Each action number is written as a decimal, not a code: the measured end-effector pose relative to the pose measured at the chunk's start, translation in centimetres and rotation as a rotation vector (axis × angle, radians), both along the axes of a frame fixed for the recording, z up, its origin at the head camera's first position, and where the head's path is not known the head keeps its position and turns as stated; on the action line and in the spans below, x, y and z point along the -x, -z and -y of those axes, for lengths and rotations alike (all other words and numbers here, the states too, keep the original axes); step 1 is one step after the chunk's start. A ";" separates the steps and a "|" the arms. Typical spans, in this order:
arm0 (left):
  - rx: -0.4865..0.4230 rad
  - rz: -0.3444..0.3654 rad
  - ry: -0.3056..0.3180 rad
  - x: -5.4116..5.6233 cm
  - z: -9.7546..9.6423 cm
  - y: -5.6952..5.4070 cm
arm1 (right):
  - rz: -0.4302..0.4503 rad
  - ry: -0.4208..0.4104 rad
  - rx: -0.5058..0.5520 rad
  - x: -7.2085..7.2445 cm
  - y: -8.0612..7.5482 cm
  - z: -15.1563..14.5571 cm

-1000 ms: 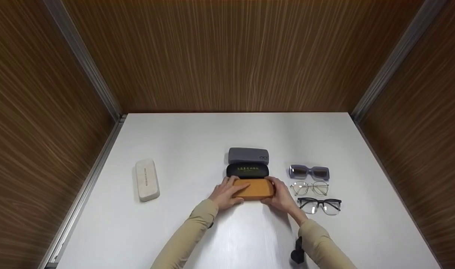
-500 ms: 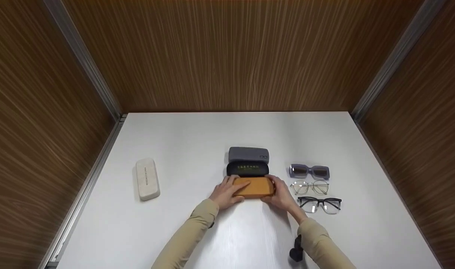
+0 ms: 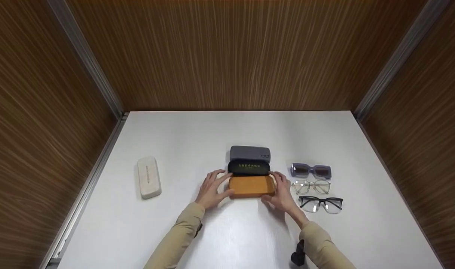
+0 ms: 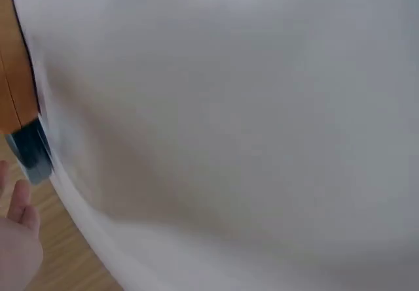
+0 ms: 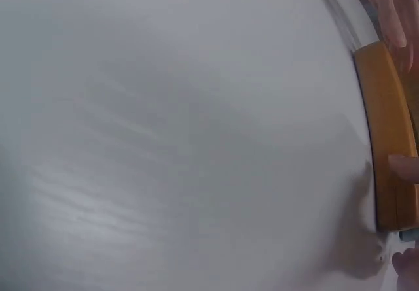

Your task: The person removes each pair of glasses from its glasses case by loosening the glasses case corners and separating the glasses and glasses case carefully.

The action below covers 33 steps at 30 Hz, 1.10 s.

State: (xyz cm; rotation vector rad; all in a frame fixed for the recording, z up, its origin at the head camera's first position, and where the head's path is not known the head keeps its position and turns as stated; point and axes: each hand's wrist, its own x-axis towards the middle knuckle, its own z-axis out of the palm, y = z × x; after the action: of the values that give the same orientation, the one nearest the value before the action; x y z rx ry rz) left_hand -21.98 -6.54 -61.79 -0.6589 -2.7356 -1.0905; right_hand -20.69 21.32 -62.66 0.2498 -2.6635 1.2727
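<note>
An orange glasses case (image 3: 251, 186) lies flat on the white table, directly in front of a black glasses case (image 3: 248, 167) with yellow lettering. Behind these sits a grey glasses case (image 3: 250, 153). My right hand (image 3: 281, 192) grips the orange case at its right end, thumb on the front side and fingers toward the back. In the right wrist view that thumb (image 5: 402, 167) touches the case's front side. Just off the left end is my left hand (image 3: 210, 190), fingers spread and holding nothing. Part of it (image 4: 16, 252) shows at the left wrist view's edge.
A cream glasses case (image 3: 149, 178) lies to the left. On the right, purple sunglasses (image 3: 310, 171), thin-rimmed round glasses (image 3: 311, 186) and black-topped glasses (image 3: 321, 204) form a column. Brown wood-grain panels (image 3: 235, 56) enclose the table (image 3: 182, 138) at the back and sides.
My left hand has let go of the orange case and moved left, its fingers coming off the top. My right hand stays at the right end. The cases stay lined up.
</note>
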 end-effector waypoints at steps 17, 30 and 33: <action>-0.264 -0.150 -0.846 0.0 6.7 0.2 | -0.022 -0.135 0.249 -1.2 -2.3 6.9; -0.404 -0.046 -1.105 -0.3 10.4 0.6 | 0.227 -0.294 0.438 -0.5 -3.0 12.1; -0.414 -0.006 -1.150 -0.4 11.1 0.8 | 0.281 -0.319 0.468 -0.4 -2.9 13.1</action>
State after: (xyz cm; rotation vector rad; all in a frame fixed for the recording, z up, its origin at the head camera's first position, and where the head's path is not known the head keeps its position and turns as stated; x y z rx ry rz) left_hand -21.58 -17.61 -62.56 0.8561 -2.1024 -1.1664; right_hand -20.30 8.26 -59.77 0.4683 -2.5017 2.1236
